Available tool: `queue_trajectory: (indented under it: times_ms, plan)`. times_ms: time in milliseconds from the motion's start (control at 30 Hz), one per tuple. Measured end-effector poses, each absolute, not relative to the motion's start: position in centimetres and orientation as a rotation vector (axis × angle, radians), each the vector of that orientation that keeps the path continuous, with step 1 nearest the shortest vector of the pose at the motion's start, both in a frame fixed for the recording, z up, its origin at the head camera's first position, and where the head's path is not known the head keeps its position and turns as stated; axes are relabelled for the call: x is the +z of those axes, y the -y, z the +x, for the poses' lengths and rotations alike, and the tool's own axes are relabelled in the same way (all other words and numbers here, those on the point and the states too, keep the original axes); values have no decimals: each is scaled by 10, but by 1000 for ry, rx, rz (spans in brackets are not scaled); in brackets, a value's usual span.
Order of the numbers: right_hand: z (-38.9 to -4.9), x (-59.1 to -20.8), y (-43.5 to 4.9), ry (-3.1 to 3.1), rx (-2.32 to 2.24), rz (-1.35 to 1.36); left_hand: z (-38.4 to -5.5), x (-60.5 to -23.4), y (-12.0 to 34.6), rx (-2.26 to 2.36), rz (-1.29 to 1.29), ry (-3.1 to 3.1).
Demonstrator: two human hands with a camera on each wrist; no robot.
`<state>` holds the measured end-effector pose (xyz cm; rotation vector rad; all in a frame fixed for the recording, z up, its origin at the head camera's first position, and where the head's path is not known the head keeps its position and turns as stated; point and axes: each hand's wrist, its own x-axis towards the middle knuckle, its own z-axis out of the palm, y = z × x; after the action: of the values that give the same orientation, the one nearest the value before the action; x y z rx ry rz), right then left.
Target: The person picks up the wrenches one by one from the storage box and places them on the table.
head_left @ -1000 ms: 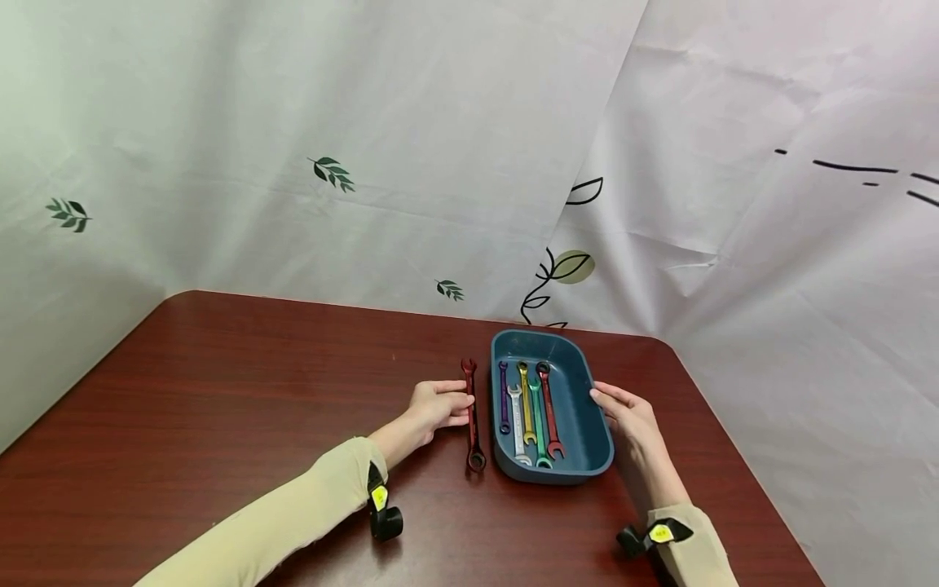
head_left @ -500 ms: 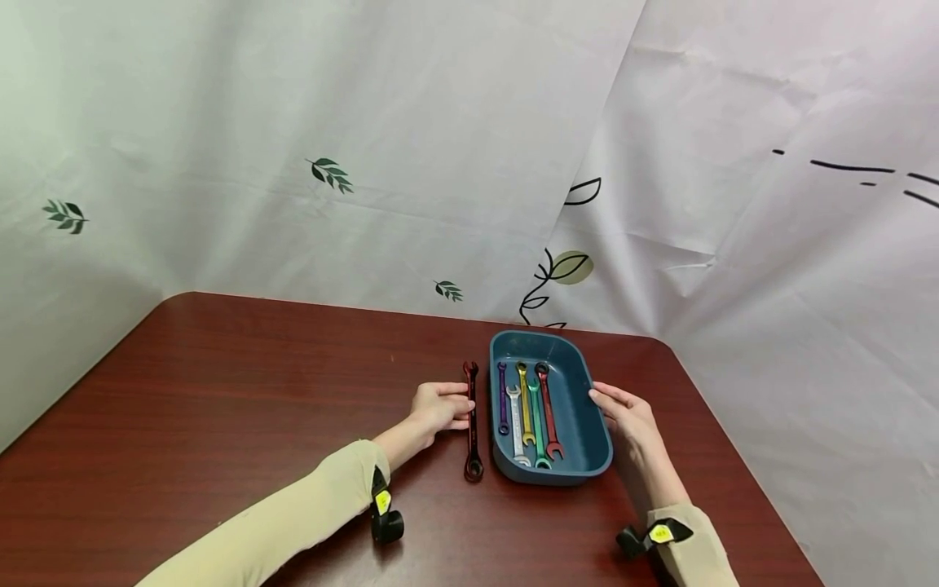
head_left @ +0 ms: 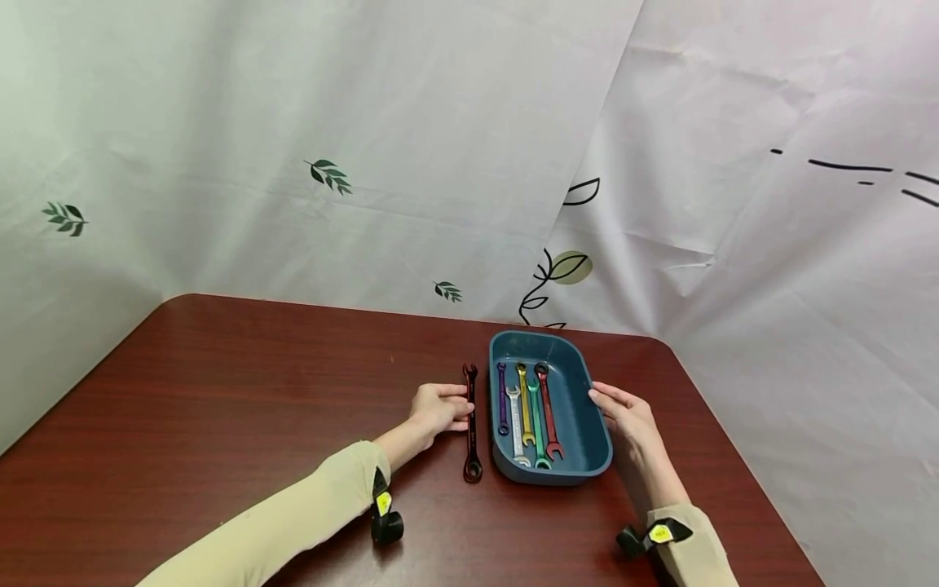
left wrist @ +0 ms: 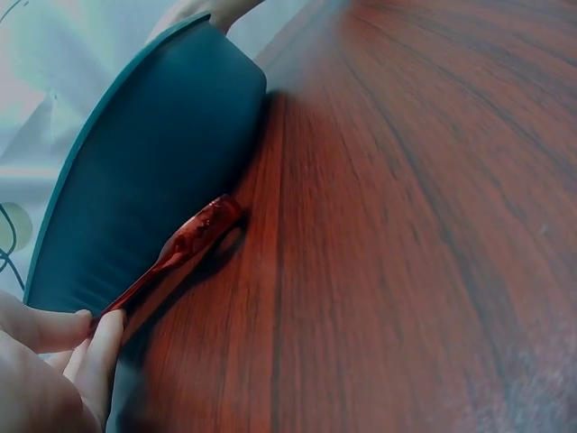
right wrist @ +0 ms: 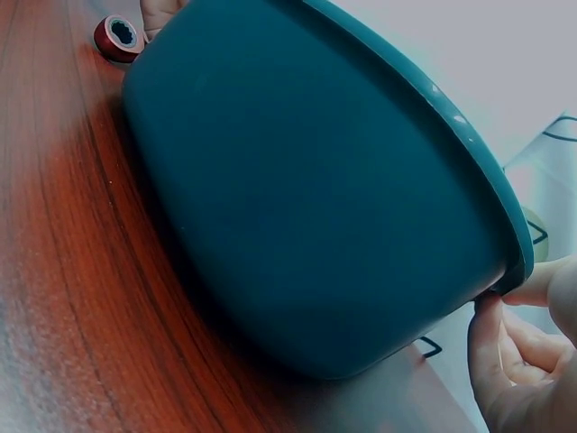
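My left hand (head_left: 440,410) pinches a dark red combination wrench (head_left: 471,440) by its middle between thumb and fingers. It lies lengthwise beside the left wall of a blue plastic bin (head_left: 597,424), close over the table; in the left wrist view the wrench (left wrist: 203,230) casts a shadow on the wood. My right hand (head_left: 632,420) holds the bin's right rim, thumb on top and fingers below, as the right wrist view shows. Inside the bin lie several wrenches: a purple one (head_left: 502,399), a silver one (head_left: 517,420), a yellow one (head_left: 525,408), a green one (head_left: 539,424) and a red one (head_left: 548,412).
A glossy reddish-brown wooden table (head_left: 257,391) extends widely to the left of the bin. White cloth (head_left: 440,147) with leaf prints hangs behind it and along the right side. Each wrist wears a small black camera (head_left: 386,522).
The wrench in my left hand has shifted slightly toward the table's front and turned to lie straighter along the bin. My right hand and the bin have stayed in place.
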<state>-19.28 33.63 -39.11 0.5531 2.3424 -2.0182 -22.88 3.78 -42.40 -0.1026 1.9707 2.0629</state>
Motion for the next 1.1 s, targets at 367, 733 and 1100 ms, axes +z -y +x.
queue_trajectory:
  times_ms: [367, 733, 1100]
  plan:
    - [-193, -392, -336, -2346, -2023, 536, -229, -427, -38, 2049, -73, -2026]
    - [-192, -392, -336, -2364, -2005, 531, -227, -425, -40, 2020, -47, -2088]
    - [-192, -391, -335, -2339, -2039, 538, -228, -424, -40, 1983, -59, -2101]
